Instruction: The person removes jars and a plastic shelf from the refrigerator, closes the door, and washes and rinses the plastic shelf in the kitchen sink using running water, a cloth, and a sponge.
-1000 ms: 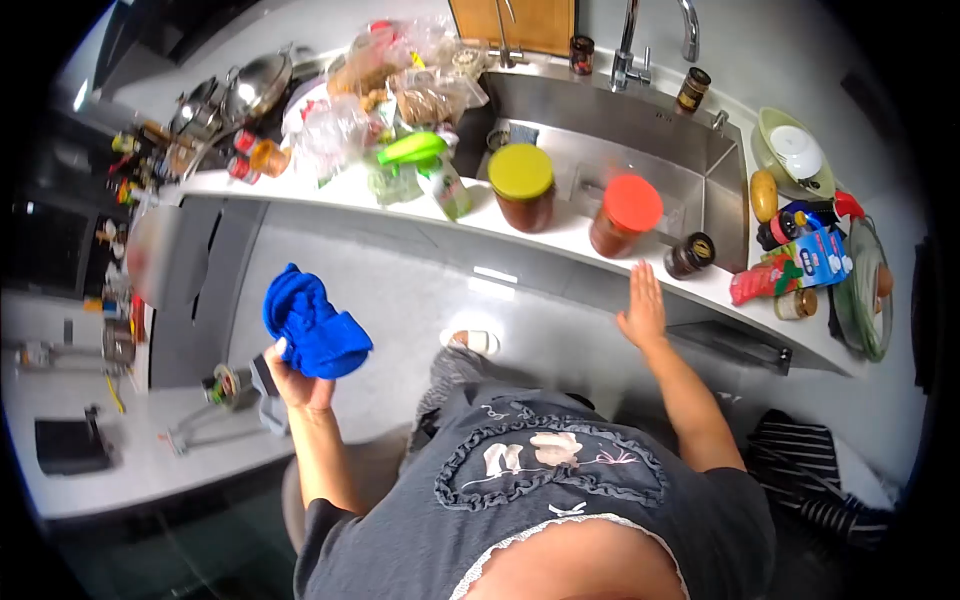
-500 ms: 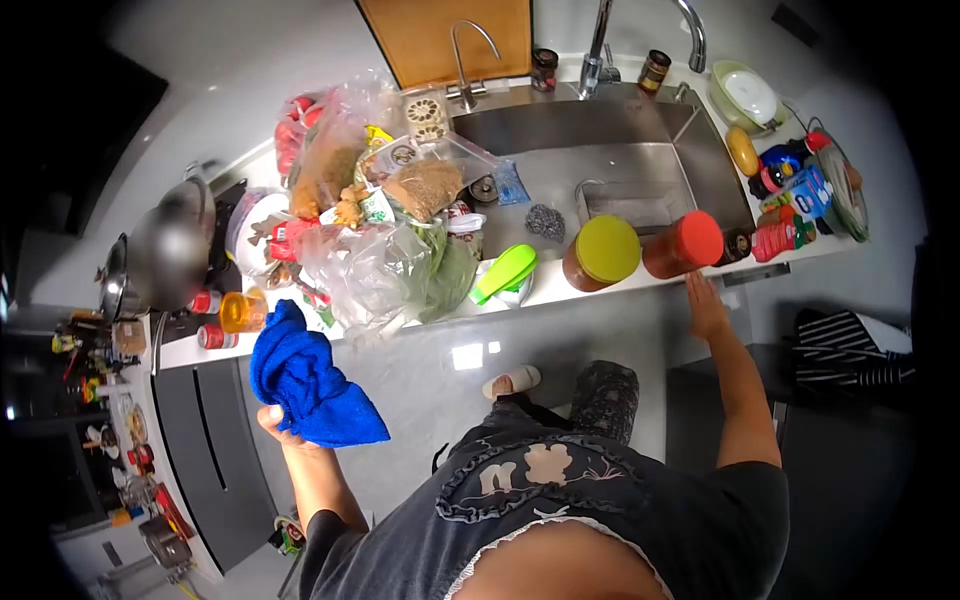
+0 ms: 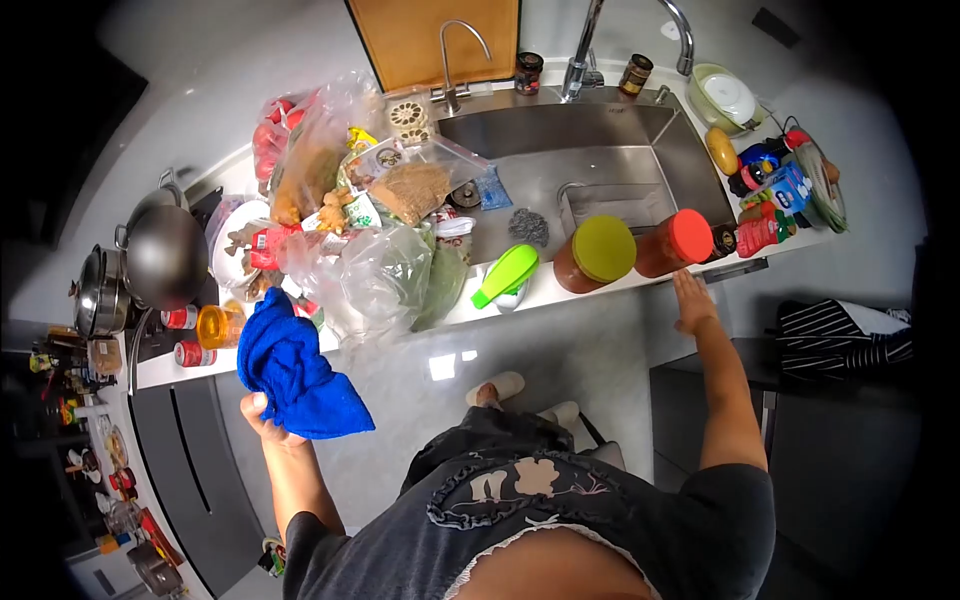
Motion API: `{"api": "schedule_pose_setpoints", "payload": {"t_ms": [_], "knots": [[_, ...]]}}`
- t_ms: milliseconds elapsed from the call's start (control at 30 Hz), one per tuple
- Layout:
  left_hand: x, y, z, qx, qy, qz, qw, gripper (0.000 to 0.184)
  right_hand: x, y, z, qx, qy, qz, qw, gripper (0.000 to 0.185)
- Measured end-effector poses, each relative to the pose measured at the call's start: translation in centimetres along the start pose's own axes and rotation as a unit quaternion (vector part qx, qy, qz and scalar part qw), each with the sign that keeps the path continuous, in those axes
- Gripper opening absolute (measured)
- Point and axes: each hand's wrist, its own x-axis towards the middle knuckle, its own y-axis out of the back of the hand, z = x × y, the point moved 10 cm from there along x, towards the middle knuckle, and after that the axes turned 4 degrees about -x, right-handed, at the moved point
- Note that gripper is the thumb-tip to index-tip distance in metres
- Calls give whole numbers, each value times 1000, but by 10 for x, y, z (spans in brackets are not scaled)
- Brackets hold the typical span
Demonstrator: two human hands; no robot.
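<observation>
My left hand (image 3: 268, 420) is closed round a bunched blue cloth (image 3: 298, 372), held up in front of the counter's left part. A corner of the cloth hangs out to the right. My right hand (image 3: 692, 302) has its fingers stretched out at the counter's front edge, just below a jar with a red lid (image 3: 688, 236); whether it touches the edge I cannot tell. Beside that jar stands a larger jar with a yellow-green lid (image 3: 603, 248). Further left on the edge lies a bright green-handled tool (image 3: 506, 275), its kind unclear.
A steel sink (image 3: 625, 165) with a metal scrubber (image 3: 527, 227) lies behind the jars. Plastic bags of food (image 3: 370, 280) crowd the counter's left half. A wok (image 3: 165, 257) sits on the far left. Bottles (image 3: 762, 230) and a green bowl (image 3: 712, 110) stand at the right.
The view has shifted slightly, and the feet on the floor have stepped. My left hand still grips the blue cloth; my right hand stays by the counter edge.
</observation>
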Motion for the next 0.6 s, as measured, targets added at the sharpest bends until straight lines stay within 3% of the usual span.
{"api": "schedule_pose_setpoints", "payload": {"t_ms": [267,367,467,533,600], "knots": [[4,-5,-4,-22,4,-7,1000,70,4,-1,3,22,-28,17,999,104],[2,-6,-4,-25,-6,-9,1000,69,5,-8,12,27,-49,85,995,98],[0,-7,-1,-40,-28,-26,998,66,-19,-21,35,209,-123,87,966,79],[-2,-10,2,-43,-55,-33,997,65,-56,-25,51,297,-166,141,929,47],[-4,-13,8,-32,-100,-7,994,64,-91,-31,68,300,-178,128,928,22]]}}
